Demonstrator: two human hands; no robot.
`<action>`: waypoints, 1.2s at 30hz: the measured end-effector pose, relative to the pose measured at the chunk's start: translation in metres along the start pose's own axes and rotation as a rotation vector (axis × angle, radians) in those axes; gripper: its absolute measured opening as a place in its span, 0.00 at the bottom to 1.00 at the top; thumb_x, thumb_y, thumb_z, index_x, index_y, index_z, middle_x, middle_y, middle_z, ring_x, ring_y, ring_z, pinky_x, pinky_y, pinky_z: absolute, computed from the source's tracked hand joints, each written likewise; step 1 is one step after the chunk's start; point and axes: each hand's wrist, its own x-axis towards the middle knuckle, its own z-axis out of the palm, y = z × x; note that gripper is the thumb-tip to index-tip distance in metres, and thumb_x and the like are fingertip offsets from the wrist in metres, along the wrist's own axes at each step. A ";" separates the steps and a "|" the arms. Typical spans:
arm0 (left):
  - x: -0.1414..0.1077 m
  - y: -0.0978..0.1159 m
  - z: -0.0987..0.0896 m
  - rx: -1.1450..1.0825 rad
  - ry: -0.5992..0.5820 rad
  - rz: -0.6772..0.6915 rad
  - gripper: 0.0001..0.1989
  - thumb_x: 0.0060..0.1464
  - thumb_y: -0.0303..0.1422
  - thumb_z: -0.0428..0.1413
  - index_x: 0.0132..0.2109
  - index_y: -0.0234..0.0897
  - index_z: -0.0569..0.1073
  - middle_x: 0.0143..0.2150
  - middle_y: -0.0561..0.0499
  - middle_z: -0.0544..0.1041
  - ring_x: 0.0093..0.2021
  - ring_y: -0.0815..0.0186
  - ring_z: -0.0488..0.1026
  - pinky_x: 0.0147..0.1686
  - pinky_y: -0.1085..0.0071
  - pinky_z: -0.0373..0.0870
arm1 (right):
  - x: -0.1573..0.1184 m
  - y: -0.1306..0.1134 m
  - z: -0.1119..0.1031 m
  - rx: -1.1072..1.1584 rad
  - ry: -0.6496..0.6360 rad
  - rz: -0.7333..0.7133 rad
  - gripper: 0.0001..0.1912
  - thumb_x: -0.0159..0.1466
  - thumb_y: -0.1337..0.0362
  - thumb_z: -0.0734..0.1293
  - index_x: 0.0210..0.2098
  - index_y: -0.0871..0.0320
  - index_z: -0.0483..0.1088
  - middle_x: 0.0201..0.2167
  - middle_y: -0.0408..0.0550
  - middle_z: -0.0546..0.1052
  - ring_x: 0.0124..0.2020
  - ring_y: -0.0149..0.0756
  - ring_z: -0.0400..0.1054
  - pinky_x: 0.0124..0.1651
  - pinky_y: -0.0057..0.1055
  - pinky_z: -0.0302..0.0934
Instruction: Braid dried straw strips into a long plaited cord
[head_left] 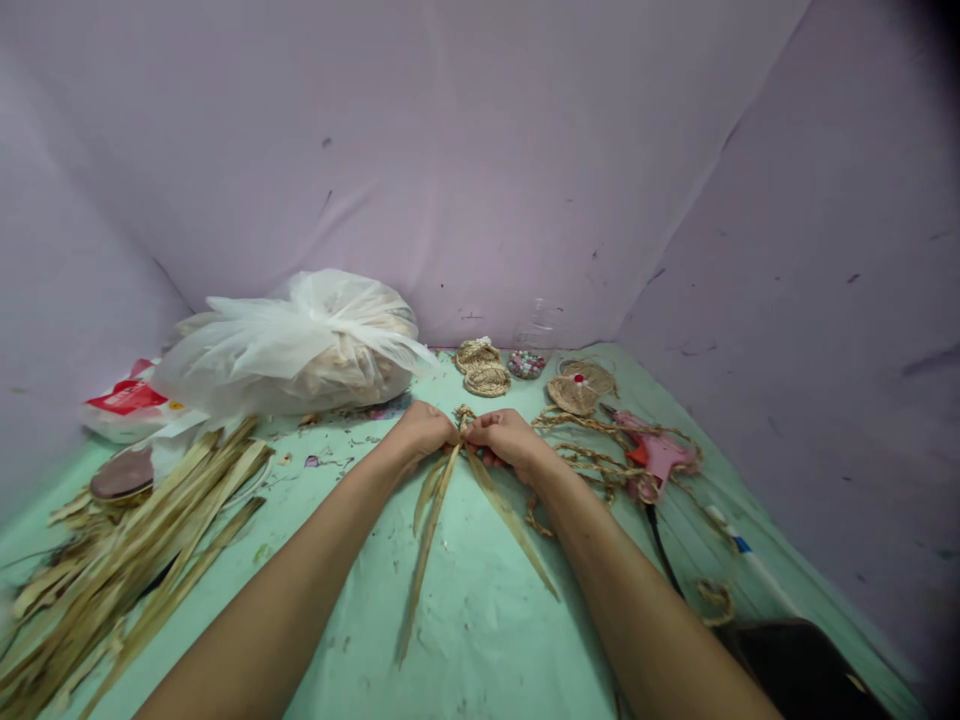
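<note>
At the middle of the table, my left hand (424,432) and my right hand (508,438) face each other with their fingertips pinched together. Between them runs a braid of dried plant fibre (464,412), its far end just beyond the fingers. Loose fibre strips (429,565) fan out from the pinch toward me: two under the left side, one slanting to the right. Each hand is closed on the fibre where the braid meets the strips. A long braided cord (596,460) lies in loops beside my right hand.
A stuffed white plastic bag (330,335) stands at back left. Dried fibre strips (172,530) lie piled at left. Behind my hands sit small woven pieces (486,378), a jar of beads (527,364) and a round woven piece (574,390). A pink glue gun (661,458) lies right.
</note>
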 end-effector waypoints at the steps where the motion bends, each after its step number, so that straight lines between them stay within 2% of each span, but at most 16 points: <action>1: 0.000 0.001 -0.001 0.005 -0.002 -0.002 0.05 0.30 0.23 0.50 0.14 0.32 0.62 0.09 0.58 0.52 0.13 0.77 0.48 0.13 0.77 0.43 | 0.000 0.000 0.000 -0.002 -0.005 -0.007 0.03 0.47 0.70 0.63 0.17 0.62 0.65 0.12 0.38 0.65 0.09 0.20 0.53 0.11 0.20 0.43; 3: 0.001 0.000 -0.001 0.018 -0.007 0.011 0.05 0.31 0.24 0.50 0.14 0.32 0.63 0.09 0.58 0.53 0.13 0.77 0.49 0.14 0.77 0.45 | -0.001 0.000 -0.002 0.004 -0.014 -0.018 0.03 0.47 0.69 0.64 0.18 0.62 0.66 0.13 0.38 0.65 0.10 0.20 0.53 0.12 0.20 0.43; 8: 0.014 -0.009 -0.001 0.112 -0.031 0.144 0.02 0.32 0.26 0.51 0.17 0.32 0.66 0.11 0.58 0.56 0.14 0.76 0.51 0.15 0.78 0.46 | 0.003 0.004 -0.003 -0.062 0.008 -0.085 0.02 0.46 0.70 0.62 0.19 0.61 0.65 0.12 0.38 0.65 0.11 0.22 0.53 0.13 0.20 0.46; 12: 0.016 -0.010 -0.001 0.052 -0.092 0.049 0.02 0.33 0.27 0.50 0.18 0.33 0.66 0.09 0.58 0.56 0.11 0.75 0.51 0.13 0.77 0.46 | 0.008 0.008 -0.002 -0.163 0.066 -0.137 0.03 0.46 0.69 0.61 0.18 0.61 0.64 0.11 0.38 0.64 0.12 0.23 0.54 0.14 0.20 0.47; 15: 0.013 -0.007 -0.001 0.029 -0.099 -0.012 0.06 0.34 0.30 0.51 0.16 0.34 0.62 0.08 0.56 0.58 0.10 0.74 0.53 0.12 0.76 0.47 | 0.008 0.009 -0.002 -0.141 0.042 -0.146 0.02 0.46 0.69 0.60 0.19 0.60 0.64 0.11 0.38 0.63 0.12 0.23 0.55 0.15 0.20 0.48; 19: 0.012 -0.006 0.001 0.044 -0.076 0.042 0.08 0.34 0.29 0.51 0.14 0.34 0.61 0.08 0.56 0.57 0.09 0.75 0.52 0.11 0.77 0.46 | 0.007 0.009 -0.002 -0.193 0.025 -0.165 0.03 0.47 0.68 0.60 0.19 0.61 0.64 0.11 0.38 0.63 0.13 0.24 0.55 0.16 0.20 0.48; 24: 0.017 -0.010 0.001 -0.006 -0.123 0.047 0.05 0.33 0.27 0.50 0.15 0.34 0.62 0.08 0.57 0.57 0.09 0.76 0.51 0.11 0.77 0.46 | 0.010 0.007 0.000 -0.332 0.142 -0.178 0.03 0.45 0.67 0.61 0.18 0.61 0.64 0.11 0.39 0.63 0.14 0.23 0.55 0.16 0.20 0.45; 27: 0.019 -0.011 0.000 -0.062 -0.128 -0.001 0.06 0.32 0.27 0.50 0.15 0.35 0.60 0.07 0.58 0.56 0.09 0.76 0.50 0.10 0.77 0.45 | 0.009 0.004 0.002 -0.252 0.172 -0.135 0.02 0.43 0.70 0.62 0.19 0.61 0.63 0.11 0.37 0.61 0.13 0.22 0.52 0.15 0.19 0.44; 31: 0.017 -0.009 -0.002 -0.099 -0.144 -0.047 0.06 0.32 0.28 0.51 0.15 0.35 0.60 0.08 0.58 0.56 0.10 0.76 0.50 0.11 0.77 0.44 | 0.003 -0.003 0.002 0.071 0.105 -0.015 0.09 0.43 0.74 0.62 0.24 0.59 0.61 0.10 0.33 0.59 0.10 0.21 0.50 0.13 0.19 0.46; 33: 0.015 -0.008 -0.002 -0.092 -0.145 -0.047 0.06 0.32 0.28 0.52 0.15 0.34 0.61 0.08 0.58 0.56 0.10 0.77 0.49 0.11 0.77 0.43 | 0.000 -0.007 0.001 0.182 0.052 0.060 0.09 0.44 0.76 0.61 0.25 0.59 0.60 0.09 0.34 0.60 0.10 0.22 0.51 0.12 0.19 0.48; 36: 0.013 -0.007 -0.002 -0.098 -0.151 -0.030 0.06 0.33 0.28 0.52 0.15 0.34 0.61 0.08 0.58 0.55 0.10 0.77 0.49 0.11 0.77 0.43 | -0.003 -0.012 0.000 0.221 0.027 0.137 0.08 0.45 0.77 0.61 0.24 0.61 0.61 0.09 0.38 0.63 0.10 0.24 0.55 0.13 0.21 0.54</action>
